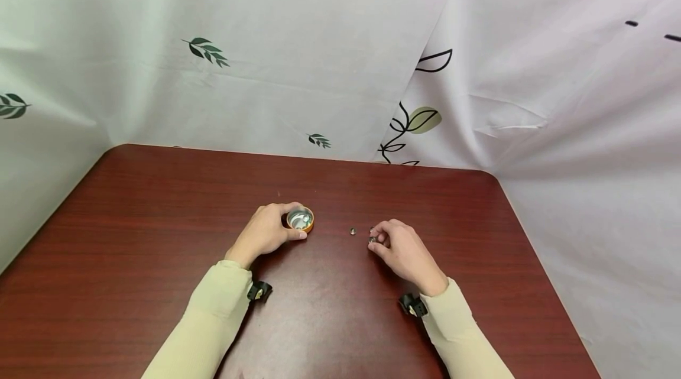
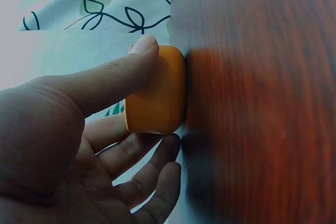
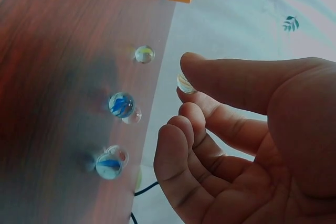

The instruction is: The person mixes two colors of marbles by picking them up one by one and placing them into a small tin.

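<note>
My left hand (image 1: 264, 229) holds a small round orange container (image 1: 310, 226), thumb on one side and fingers on the other. Its inside looks pale and shiny, and its base is on or close to the tabletop in the left wrist view. To the right, my right hand (image 1: 403, 249) pinches a clear glass marble (image 3: 185, 83) between thumb and index finger, off the table. Several marbles lie beneath that hand: one with a yellow streak (image 3: 145, 54), a blue-swirled one (image 3: 122, 104) and another blue-streaked one (image 3: 108, 166), with clear ones partly hidden behind them.
A dark red wood-grain table (image 1: 159, 207) spreads under both hands. White cloth (image 1: 298, 71) with leaf prints hangs behind the table and along its sides. Each wrist carries a small black camera, such as the right one (image 1: 412, 304).
</note>
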`<state>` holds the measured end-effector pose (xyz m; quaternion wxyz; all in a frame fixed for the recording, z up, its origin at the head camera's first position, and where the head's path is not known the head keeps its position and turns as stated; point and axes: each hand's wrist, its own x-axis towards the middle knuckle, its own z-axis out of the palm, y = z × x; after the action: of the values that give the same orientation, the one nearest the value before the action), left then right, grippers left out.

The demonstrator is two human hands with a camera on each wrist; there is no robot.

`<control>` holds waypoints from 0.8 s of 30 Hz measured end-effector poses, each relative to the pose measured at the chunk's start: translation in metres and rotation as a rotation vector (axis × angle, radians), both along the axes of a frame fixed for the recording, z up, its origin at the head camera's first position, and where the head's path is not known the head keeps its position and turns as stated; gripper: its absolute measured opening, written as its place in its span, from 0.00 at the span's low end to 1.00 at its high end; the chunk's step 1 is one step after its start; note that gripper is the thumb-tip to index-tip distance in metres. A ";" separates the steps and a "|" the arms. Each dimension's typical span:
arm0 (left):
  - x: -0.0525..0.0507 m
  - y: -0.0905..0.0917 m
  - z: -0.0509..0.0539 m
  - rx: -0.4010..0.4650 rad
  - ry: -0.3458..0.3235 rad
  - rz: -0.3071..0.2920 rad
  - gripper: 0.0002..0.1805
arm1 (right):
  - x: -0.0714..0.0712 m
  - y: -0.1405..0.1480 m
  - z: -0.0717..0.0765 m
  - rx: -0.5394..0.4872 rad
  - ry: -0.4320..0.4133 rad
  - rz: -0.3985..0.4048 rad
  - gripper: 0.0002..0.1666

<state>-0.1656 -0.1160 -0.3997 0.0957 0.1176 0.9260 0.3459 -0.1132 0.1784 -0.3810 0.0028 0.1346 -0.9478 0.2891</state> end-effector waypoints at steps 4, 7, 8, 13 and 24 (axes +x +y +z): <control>0.001 0.000 0.000 0.002 -0.002 0.001 0.32 | -0.001 -0.004 0.001 -0.005 0.012 0.005 0.06; 0.001 0.000 0.000 0.000 -0.001 0.004 0.33 | -0.002 -0.007 0.001 -0.006 0.025 0.007 0.07; 0.001 0.001 0.000 0.000 0.001 0.002 0.33 | -0.003 -0.008 0.001 -0.007 0.027 0.007 0.07; 0.001 0.000 0.000 0.004 0.003 0.004 0.32 | -0.005 -0.015 0.002 -0.013 0.028 0.011 0.06; 0.000 0.000 0.000 0.006 0.004 0.005 0.33 | -0.009 -0.030 0.002 -0.049 0.052 0.046 0.06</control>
<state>-0.1651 -0.1157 -0.4000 0.0926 0.1164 0.9255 0.3484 -0.1223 0.1485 -0.3793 0.0242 0.1639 -0.9366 0.3086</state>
